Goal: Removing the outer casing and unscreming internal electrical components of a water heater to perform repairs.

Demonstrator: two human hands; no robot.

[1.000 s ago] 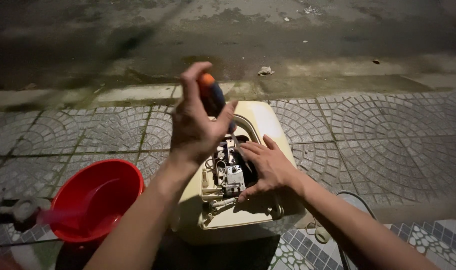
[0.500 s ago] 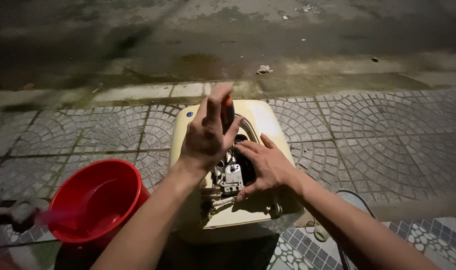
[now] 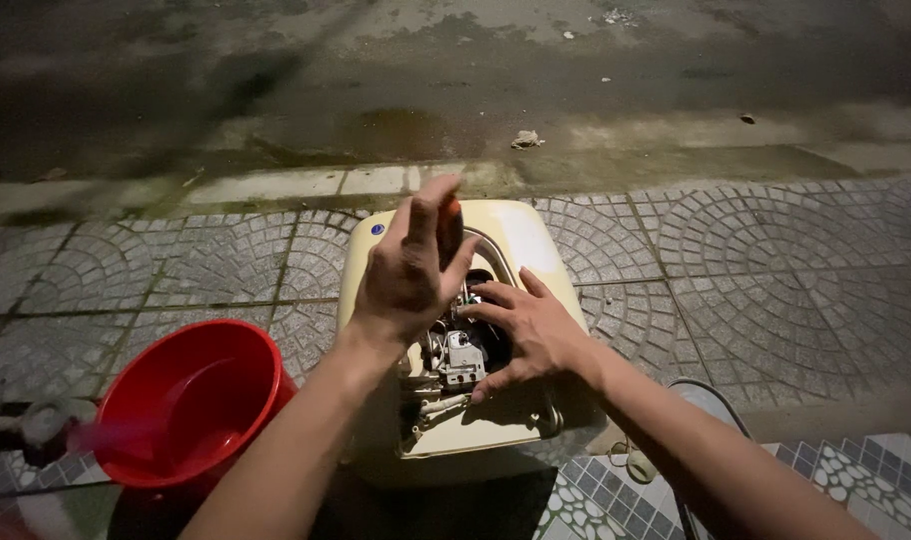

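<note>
A cream-coloured appliance casing (image 3: 521, 235) lies on the paving with its inside open, showing metal parts and wiring (image 3: 458, 358). My left hand (image 3: 408, 270) is closed around a screwdriver with a dark handle and orange tip (image 3: 451, 228), held upright over the opening. My right hand (image 3: 531, 332) rests with fingers spread on the inner parts, touching the wiring. The screwdriver's shaft is hidden behind my left hand.
A red plastic bucket (image 3: 191, 400) stands to the left of the casing. A small grey fitting (image 3: 38, 425) lies at the far left. A white cable (image 3: 636, 465) runs at the lower right. Beyond the cobbled paving is a kerb (image 3: 376, 180) and dark road.
My left hand has come down with the screwdriver from a raised position toward the opening. My right hand has stayed on the inner parts.
</note>
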